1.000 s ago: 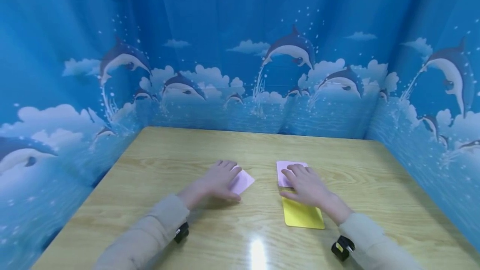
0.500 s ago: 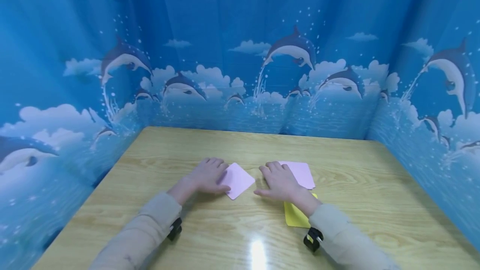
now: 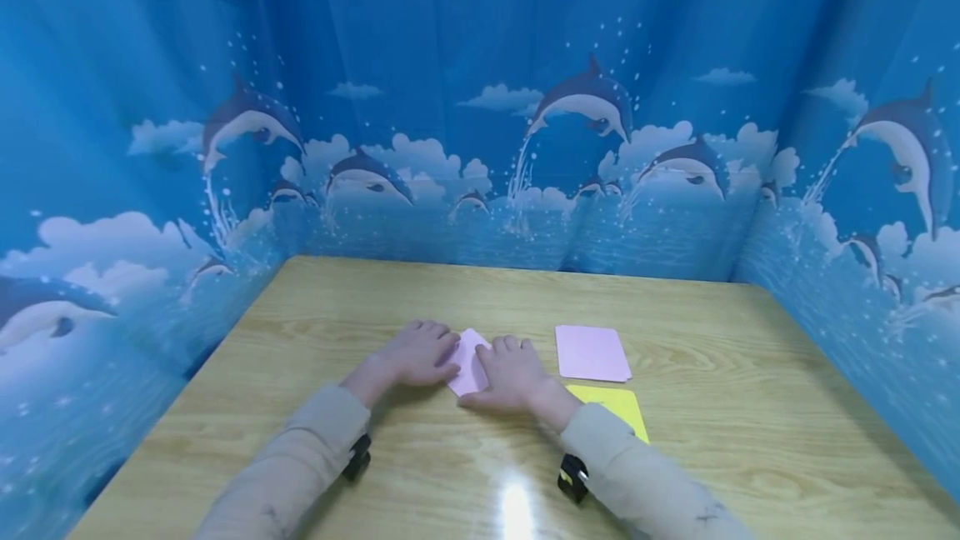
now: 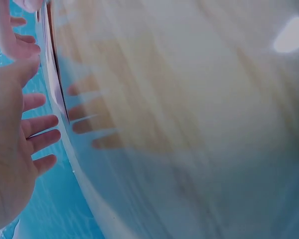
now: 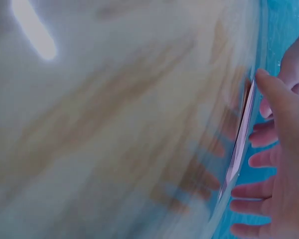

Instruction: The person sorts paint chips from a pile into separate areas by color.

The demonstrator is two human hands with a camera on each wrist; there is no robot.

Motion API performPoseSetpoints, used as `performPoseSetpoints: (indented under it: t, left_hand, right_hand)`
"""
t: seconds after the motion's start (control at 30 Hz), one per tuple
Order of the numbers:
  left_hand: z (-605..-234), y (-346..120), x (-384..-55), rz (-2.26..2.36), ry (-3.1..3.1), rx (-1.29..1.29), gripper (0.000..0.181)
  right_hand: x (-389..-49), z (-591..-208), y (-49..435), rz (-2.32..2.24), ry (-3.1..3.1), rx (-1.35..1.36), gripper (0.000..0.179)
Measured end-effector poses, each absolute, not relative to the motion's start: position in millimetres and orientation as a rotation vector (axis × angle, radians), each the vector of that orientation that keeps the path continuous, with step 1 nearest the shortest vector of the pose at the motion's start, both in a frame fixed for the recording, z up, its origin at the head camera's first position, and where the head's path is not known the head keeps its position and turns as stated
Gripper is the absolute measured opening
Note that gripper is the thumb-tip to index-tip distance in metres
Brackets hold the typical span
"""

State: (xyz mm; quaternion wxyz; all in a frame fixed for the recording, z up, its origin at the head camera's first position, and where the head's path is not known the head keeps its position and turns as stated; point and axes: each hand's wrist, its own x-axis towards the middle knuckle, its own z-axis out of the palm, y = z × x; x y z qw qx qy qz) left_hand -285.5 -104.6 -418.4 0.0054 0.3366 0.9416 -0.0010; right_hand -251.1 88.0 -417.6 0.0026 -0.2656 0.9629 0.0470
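Observation:
A pink square of paper [image 3: 468, 363], turned corner-up, lies between the two hands on the wooden table. My left hand [image 3: 420, 355] is at its left side, with fingers relaxed and spread in the left wrist view. Over its right side reaches my right hand [image 3: 514, 378], partly covering it. The right wrist view has the paper edge-on as a thin pink strip [image 5: 241, 134], the right thumb at one end and the fingers spread beyond it. Whether the fingertips press on the paper cannot be told.
A second pink square [image 3: 593, 353] lies to the right, perhaps stacked. Just in front of it is a yellow square [image 3: 621, 408], partly under the right forearm. A blue dolphin-print curtain [image 3: 480, 107] surrounds the table [image 3: 360, 298] at the back and sides.
My right hand has moved left, off the right-hand pink square and onto the right side of the turned one. My left hand shifted left first and now stays nearly still at the paper's left side.

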Motion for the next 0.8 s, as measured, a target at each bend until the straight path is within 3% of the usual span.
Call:
performPoseSetpoints:
  t: [0.27,0.57,0.8]
  left_hand:
    - [-416,-103,-286,-0.005,2.9,1.063,0.064]
    - [-413,-99,-288,-0.03,2.849,1.11,0.081]
    - [-414,-96,-287,-0.085,2.799,1.124,0.084]
  right_hand:
    - [-254,-418,81,0.214,2.993,-0.826,0.087]
    - [-259,-413,105,0.124,2.88,-0.952,0.072]
    - [-261,-407,121,-0.001,2.786,-0.983,0.068]
